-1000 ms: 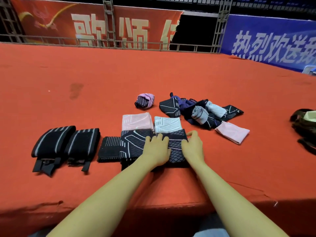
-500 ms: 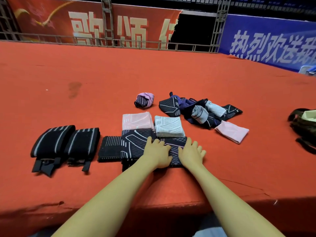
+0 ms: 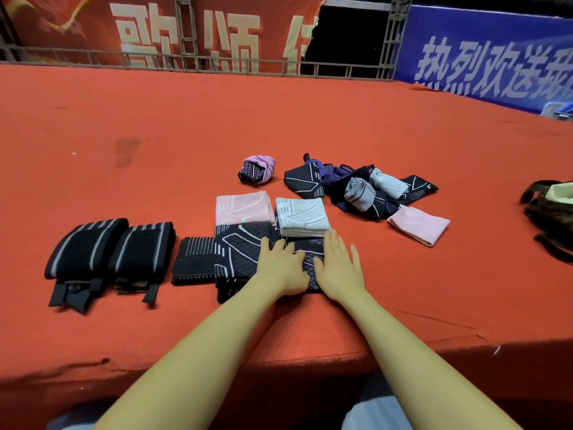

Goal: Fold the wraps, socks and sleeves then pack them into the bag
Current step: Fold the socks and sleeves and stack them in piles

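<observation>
right hand slid inward | both hands flat, fingers straight, pressing dark sleeve

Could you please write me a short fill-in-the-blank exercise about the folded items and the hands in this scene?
1. Both the left hand and the right hand press flat on a dark patterned ____ sleeve.
2. The folded pink sleeve lies directly to the ____ of the folded white sleeve.
3. The number of black striped wraps lying side by side at the left is ____.
4. The camouflage bag sits at the ____ edge of the view.

Missing words: folded; left; two; right
</observation>
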{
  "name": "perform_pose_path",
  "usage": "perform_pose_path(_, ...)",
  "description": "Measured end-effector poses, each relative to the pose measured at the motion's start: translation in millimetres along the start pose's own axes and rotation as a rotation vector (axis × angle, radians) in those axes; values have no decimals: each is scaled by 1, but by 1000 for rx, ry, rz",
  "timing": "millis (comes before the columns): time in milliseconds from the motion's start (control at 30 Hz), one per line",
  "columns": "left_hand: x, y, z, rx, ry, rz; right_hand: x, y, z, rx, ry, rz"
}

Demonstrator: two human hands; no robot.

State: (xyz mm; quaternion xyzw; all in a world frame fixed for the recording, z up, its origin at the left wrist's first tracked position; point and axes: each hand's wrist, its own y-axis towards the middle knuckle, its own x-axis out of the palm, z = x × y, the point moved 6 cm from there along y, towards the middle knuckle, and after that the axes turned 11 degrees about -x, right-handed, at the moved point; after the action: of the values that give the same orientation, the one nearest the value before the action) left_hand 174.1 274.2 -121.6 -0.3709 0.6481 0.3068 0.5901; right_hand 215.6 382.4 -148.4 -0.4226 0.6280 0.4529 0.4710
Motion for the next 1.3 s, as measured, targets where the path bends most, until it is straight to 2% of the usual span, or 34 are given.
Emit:
perform_pose_path(167,1,0,0,-1,-10,-5,5,3,4,65,78,-111)
perform_pose_path(367,-22,7,-1,-23,-187,99,-27,8,16,145,280,206)
perform_pose_path(467,-40,13,7,-10,-225,212,-41,15,30,158,333,267)
perform_pose_path(600,-57,30,30,2,-299,232,-53,24,57,150,384,294)
perform_pose_path(733,-62,55,68,49,-301,236,-63,28,102,207,280,359)
perform_pose_path(900,-54,94,117,122,-382,173,-62,29,165,328,96,306)
perform_pose_path(1167,-35,151,182,241,-380,125,-38,52,216,260,-56,232)
perform_pose_path(1300,-30,164,194,257,-442,119,-43,52,223,163,-68,487)
